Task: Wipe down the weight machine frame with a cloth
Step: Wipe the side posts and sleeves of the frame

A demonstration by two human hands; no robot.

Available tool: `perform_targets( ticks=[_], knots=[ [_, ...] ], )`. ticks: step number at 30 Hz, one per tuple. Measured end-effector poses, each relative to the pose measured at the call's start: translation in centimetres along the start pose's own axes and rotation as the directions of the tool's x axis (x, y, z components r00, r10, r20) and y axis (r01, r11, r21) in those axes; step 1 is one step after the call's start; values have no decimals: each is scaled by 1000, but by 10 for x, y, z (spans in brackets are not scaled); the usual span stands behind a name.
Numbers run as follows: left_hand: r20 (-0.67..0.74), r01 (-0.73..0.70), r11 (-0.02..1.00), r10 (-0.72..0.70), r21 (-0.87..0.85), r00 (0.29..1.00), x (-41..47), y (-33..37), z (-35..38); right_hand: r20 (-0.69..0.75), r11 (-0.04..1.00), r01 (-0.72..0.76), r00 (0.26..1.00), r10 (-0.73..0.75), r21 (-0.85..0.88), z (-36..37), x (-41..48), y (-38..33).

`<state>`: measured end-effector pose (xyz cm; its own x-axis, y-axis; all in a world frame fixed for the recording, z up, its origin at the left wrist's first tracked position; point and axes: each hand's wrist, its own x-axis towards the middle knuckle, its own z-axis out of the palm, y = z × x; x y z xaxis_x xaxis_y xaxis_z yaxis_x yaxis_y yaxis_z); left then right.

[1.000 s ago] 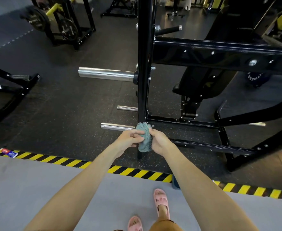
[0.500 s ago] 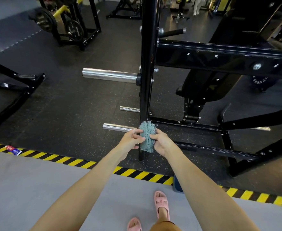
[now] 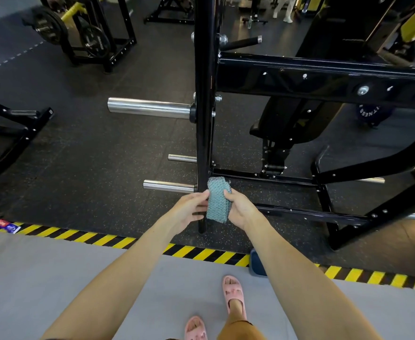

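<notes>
Both hands have drawn a little apart since half a second back, and the cloth (image 3: 218,201), bunched then, is now pulled flatter between them. The left hand (image 3: 189,208) pinches its left edge, thumb on top. The right hand (image 3: 240,207) grips the right edge, thumb on the front face. The cloth sits low on the black post (image 3: 203,119), over its right side, about level with the lowest peg (image 3: 169,186).

To do this well, I'd wrap the flat face snug round the post and run it in long strokes along the length. I'd turn it round the corners so the back face gets wiped too. The bolts and the peg roots are likely dust traps and want a separate dab. The crossbar (image 3: 324,77) would be a sensible next stretch.

From where I stand, I can't tell whether the cloth presses on the post or hangs just in front of it. The left fingers are tucked under the palm. The post's far side is out of sight, and its top is cut off at the upper edge.
</notes>
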<state>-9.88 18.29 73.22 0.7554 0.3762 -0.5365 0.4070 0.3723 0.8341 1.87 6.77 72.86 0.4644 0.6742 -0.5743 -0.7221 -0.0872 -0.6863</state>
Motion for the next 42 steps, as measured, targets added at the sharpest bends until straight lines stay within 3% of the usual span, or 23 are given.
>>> perform_targets(
  ticks=[4,7,11,13,16,19,21,23,25,26,28,29,30,31,32,35,37,38,39,42],
  knots=[
    [9,-65,997,65,32,998,6,-4,15,21,1000,-27,999,27,-1,0,-1,-1],
    [42,-70,995,67,71,997,10,-4,18,-72,984,52,995,-65,-172,-4,8,-7],
    [81,-61,990,71,-125,994,24,-2,11,-109,969,66,990,-94,-237,-8,22,-24],
    [22,-59,984,64,-166,998,34,1,21,-141,974,48,987,-80,-221,-8,32,-30],
    [-117,-34,973,7,-228,993,56,7,49,-301,981,-19,953,-40,-191,-13,61,-36],
    [-309,89,939,-198,-333,930,89,10,61,-380,911,-134,925,-27,-390,-17,91,-48],
    [-486,99,979,-176,-181,856,108,14,57,-354,835,-176,935,-24,-521,-24,110,-56],
    [-636,94,976,52,194,770,126,23,51,-307,770,-179,951,-24,-612,-33,128,-68],
    [-664,-13,833,449,553,598,139,38,46,-270,731,-196,963,18,-654,-42,146,-81],
    [-593,-97,692,675,716,438,148,47,42,-259,728,-203,965,37,-654,-47,154,-87],
    [-218,-168,223,975,960,50,165,71,35,-260,733,-235,962,82,-638,-51,167,-93],
    [34,-116,-43,996,992,-77,174,85,30,-257,734,-245,961,99,-633,-51,174,-96],
    [268,-3,-271,956,963,-121,184,97,25,-256,726,-257,960,114,-638,-51,182,-96],
    [449,128,-439,891,889,-62,193,107,21,-254,713,-266,959,126,-649,-50,190,-97],
    [549,236,-548,833,802,67,200,113,20,-239,706,-255,963,124,-661,-50,199,-98],
    [546,342,-722,684,602,483,220,91,11,-157,762,-115,987,18,-637,-50,226,-94],
    [529,313,-810,567,495,632,224,60,3,-69,764,34,992,-103,-645,-50,249,-86],
    [558,299,-863,495,408,667,223,49,-3,-27,765,97,989,-147,-637,-48,258,-81],
    [605,308,-892,451,331,656,223,45,-9,18,776,155,983,-182,-612,-44,268,-77],
    [677,506,-815,542,281,497,224,63,-14,147,864,240,970,-195,-443,-27,291,-70]
  ],
)
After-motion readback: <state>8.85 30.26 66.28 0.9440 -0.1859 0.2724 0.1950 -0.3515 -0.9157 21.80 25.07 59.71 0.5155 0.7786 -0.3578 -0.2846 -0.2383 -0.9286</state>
